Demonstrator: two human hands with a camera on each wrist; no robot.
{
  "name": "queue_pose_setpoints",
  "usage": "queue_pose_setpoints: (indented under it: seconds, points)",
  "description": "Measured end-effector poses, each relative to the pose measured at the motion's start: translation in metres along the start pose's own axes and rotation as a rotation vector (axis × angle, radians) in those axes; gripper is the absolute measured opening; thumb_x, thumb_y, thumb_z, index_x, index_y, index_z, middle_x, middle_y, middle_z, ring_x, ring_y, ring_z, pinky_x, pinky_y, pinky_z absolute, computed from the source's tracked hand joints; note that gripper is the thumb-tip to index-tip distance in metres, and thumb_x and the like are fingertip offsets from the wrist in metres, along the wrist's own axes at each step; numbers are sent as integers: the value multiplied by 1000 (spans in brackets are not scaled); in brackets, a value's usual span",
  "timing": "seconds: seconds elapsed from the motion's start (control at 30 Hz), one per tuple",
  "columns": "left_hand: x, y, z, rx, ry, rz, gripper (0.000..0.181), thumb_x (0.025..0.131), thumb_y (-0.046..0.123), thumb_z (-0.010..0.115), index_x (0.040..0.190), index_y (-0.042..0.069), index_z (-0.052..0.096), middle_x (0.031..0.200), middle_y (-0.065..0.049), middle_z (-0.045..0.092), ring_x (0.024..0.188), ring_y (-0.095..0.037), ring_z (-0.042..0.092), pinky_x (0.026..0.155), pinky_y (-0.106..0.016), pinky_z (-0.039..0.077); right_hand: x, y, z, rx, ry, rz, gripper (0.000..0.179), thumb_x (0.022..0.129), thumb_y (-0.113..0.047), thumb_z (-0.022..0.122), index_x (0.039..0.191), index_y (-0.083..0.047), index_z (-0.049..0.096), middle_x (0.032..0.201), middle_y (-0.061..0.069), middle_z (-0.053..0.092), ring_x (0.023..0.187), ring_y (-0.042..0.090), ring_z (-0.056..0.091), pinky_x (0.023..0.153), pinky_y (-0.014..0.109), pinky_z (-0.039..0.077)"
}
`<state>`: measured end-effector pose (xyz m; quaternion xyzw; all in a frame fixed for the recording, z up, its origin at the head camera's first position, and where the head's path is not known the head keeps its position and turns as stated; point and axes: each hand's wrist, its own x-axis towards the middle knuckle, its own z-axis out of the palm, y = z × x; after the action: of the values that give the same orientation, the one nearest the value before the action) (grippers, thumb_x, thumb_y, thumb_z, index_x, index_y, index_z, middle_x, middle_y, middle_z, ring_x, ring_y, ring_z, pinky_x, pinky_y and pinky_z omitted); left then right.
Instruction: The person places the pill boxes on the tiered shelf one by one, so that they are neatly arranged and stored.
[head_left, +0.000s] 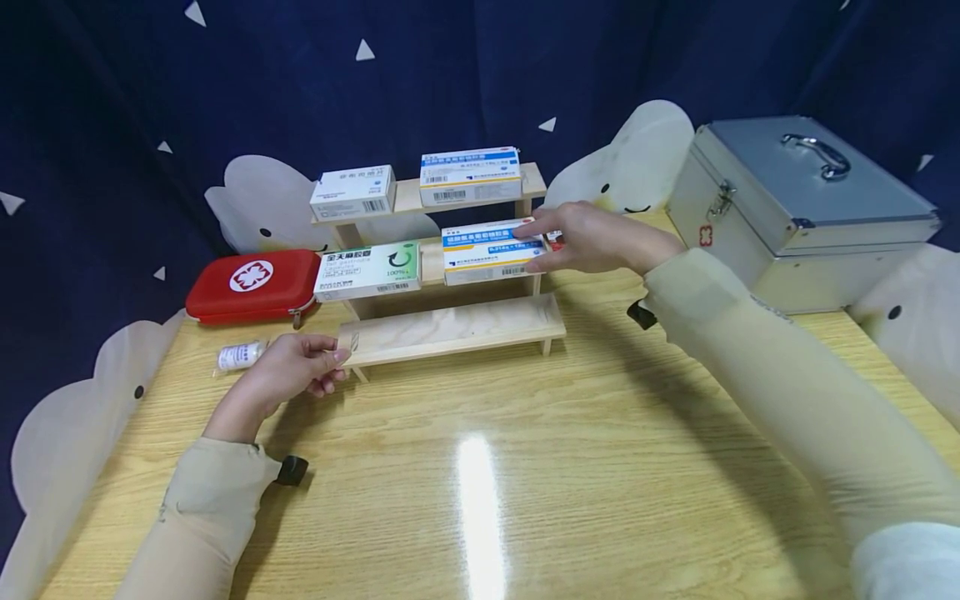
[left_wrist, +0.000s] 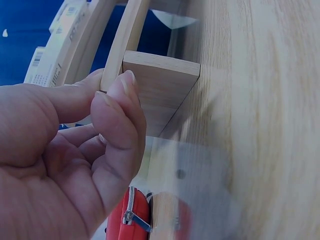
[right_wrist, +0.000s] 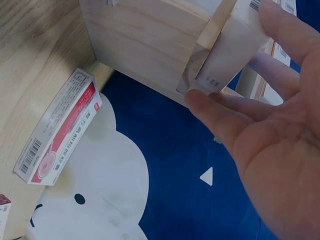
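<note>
A three-tier wooden rack [head_left: 450,329] stands on the table. My left hand [head_left: 294,367] pinches the left end of its lowest board, thumb against fingertips in the left wrist view. On the middle tier, my right hand [head_left: 588,237] holds the right end of a blue-and-white medicine box [head_left: 480,257], thumb low at its corner and fingers over the top. The box's white end [right_wrist: 232,55] shows in the right wrist view. Left of it lies a green-and-white medicine box [head_left: 367,271]. Another blue-and-white box [head_left: 471,177] and a white box [head_left: 352,192] sit on the top tier.
A red zipped first-aid pouch [head_left: 255,287] and a small wrapped bottle [head_left: 240,356] lie left of the rack. A silver case [head_left: 810,208] with a handle stands at the right. Behind the rack is a red-and-white medicine box [right_wrist: 60,127], mostly hidden in the head view.
</note>
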<state>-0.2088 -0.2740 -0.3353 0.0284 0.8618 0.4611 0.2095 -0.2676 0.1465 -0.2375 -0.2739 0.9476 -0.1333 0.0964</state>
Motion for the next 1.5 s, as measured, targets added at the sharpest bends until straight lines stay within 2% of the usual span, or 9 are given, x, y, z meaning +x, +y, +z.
queue_pose_setpoints:
  seconds: [0.3, 0.5, 0.57, 0.67, 0.8, 0.9, 1.1, 1.27, 1.5]
  points:
    - [2, -4, 0, -16, 5, 0, 39, 100, 17, 61, 127, -10, 53, 88, -14, 68, 69, -16, 60, 65, -29, 55, -1, 0, 0, 16, 2, -6, 62, 94, -38, 69, 148, -19, 47, 159, 16, 28, 138, 37, 36, 110, 53, 30]
    - [1, -2, -1, -13, 1, 4, 39, 100, 17, 61, 127, -10, 53, 88, -14, 68, 69, -17, 60, 65, -30, 55, -9, 2, -6, 36, -9, 12, 72, 93, -48, 67, 153, -22, 38, 162, 16, 18, 144, 38, 25, 112, 54, 25]
    - [0, -1, -1, -7, -1, 11, 39, 100, 17, 61, 127, -11, 53, 88, -13, 68, 70, -18, 60, 65, -30, 55, -14, 4, -10, 49, 13, -9, 73, 92, -48, 67, 153, -20, 39, 161, 16, 20, 145, 37, 24, 113, 54, 25]
    - [1, 0, -2, -1, 1, 9, 39, 99, 17, 61, 127, -10, 54, 87, -12, 68, 70, -18, 60, 66, -30, 55, -24, 11, -20, 48, 61, -40, 68, 93, -45, 67, 150, -16, 44, 158, 14, 29, 143, 34, 30, 111, 53, 29]
    - [2, 1, -1, -2, -3, 5, 41, 100, 17, 61, 129, -11, 53, 88, -13, 68, 70, -18, 60, 65, -29, 55, -40, 21, -34, 85, 81, 8, 66, 94, -46, 66, 149, -17, 46, 156, 10, 36, 135, 32, 42, 105, 51, 38]
    - [2, 0, -1, -6, -5, 2, 41, 100, 16, 61, 130, -11, 52, 89, -14, 68, 69, -18, 60, 65, -30, 55, -49, 32, -42, 112, 94, 55, 66, 94, -46, 66, 149, -17, 46, 154, 10, 38, 128, 33, 50, 102, 50, 42]
    - [2, 0, -2, -9, 0, 2, 40, 100, 17, 61, 128, -10, 53, 88, -13, 68, 70, -18, 60, 66, -29, 55, -50, 65, -50, 108, 87, 138, 68, 94, -48, 64, 150, -15, 44, 152, 15, 41, 133, 40, 45, 101, 54, 42]
    - [2, 0, 0, -26, 2, -3, 40, 99, 18, 62, 128, -9, 53, 87, -11, 68, 70, -17, 60, 65, -29, 54, -38, 101, -45, 144, 49, 200, 72, 93, -47, 66, 150, -10, 43, 151, 16, 42, 135, 41, 41, 103, 56, 39]
    - [1, -2, 1, -26, 15, -11, 39, 99, 17, 62, 127, -9, 54, 86, -11, 68, 70, -18, 60, 65, -30, 55, -8, 143, -23, 201, -26, 286, 76, 93, -32, 71, 152, -1, 34, 153, 23, 35, 136, 44, 37, 104, 56, 37]
